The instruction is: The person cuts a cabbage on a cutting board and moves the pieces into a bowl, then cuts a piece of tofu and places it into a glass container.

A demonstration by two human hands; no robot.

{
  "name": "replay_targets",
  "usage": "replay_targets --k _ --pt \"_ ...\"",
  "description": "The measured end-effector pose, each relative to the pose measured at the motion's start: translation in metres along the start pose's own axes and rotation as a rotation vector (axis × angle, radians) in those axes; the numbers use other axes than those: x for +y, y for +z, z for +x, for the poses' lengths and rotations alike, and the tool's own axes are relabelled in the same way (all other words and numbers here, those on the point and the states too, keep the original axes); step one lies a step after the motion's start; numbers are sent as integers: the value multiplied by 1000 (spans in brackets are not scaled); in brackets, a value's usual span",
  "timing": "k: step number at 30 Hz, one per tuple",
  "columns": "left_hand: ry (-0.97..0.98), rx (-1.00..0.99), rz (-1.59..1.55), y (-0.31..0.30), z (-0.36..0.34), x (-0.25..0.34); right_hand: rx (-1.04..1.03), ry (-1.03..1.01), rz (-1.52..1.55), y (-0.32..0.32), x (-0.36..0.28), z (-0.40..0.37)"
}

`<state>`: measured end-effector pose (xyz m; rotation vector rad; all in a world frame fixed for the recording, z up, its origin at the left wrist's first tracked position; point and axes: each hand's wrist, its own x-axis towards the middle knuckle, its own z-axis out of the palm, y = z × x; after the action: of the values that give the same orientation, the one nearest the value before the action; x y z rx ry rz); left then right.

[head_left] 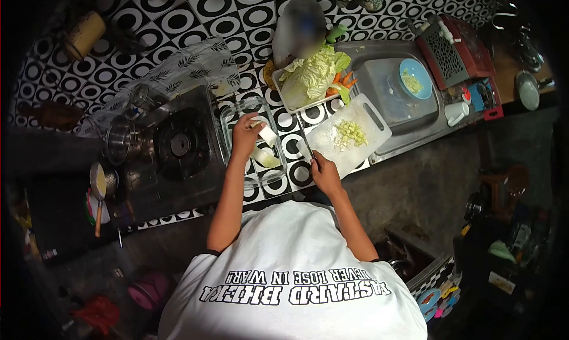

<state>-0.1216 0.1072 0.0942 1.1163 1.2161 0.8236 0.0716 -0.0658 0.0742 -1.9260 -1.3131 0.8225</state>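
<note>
My left hand (244,137) is over a clear glass dish (274,177), its fingers closed on a white vegetable piece (268,135). A pale green and white vegetable piece (265,157) lies lower in the same dish. My right hand (325,171) is wrapped round the dark handle of a knife (306,141), whose thin blade points away from me, beside the left edge of a white cutting board (361,114). Chopped pale yellow-green vegetable (349,134) lies in a loose pile on the board.
Behind the board, a tray (290,106) holds a napa cabbage (311,73) and carrots (342,82). To the right, a metal sink (388,97) contains a blue bowl (415,79) with chopped bits. A gas stove (178,144) stands left of the glass dish, with a pot (121,140) at its far side.
</note>
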Motion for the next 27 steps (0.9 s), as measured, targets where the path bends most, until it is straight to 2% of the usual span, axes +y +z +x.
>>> replay_targets --k 2,7,12,14,17,20,27 --pt "-81 -21 -88 7 -7 -11 -31 -19 14 -9 3 7" --pt "-112 60 -124 45 -22 -23 -114 -39 123 -36 25 35" --pt "-130 122 -187 87 -42 -30 -284 -64 180 -66 54 66" --pt "-115 183 -171 103 -52 -38 -413 -64 220 -76 67 73" --pt "-108 265 -185 124 -64 -58 -441 -188 110 -98 70 73" --pt "-113 342 -138 141 -78 -77 -521 -138 70 -111 70 78" --pt "-194 439 -63 154 -95 -118 -656 -350 -110 -101 67 88"
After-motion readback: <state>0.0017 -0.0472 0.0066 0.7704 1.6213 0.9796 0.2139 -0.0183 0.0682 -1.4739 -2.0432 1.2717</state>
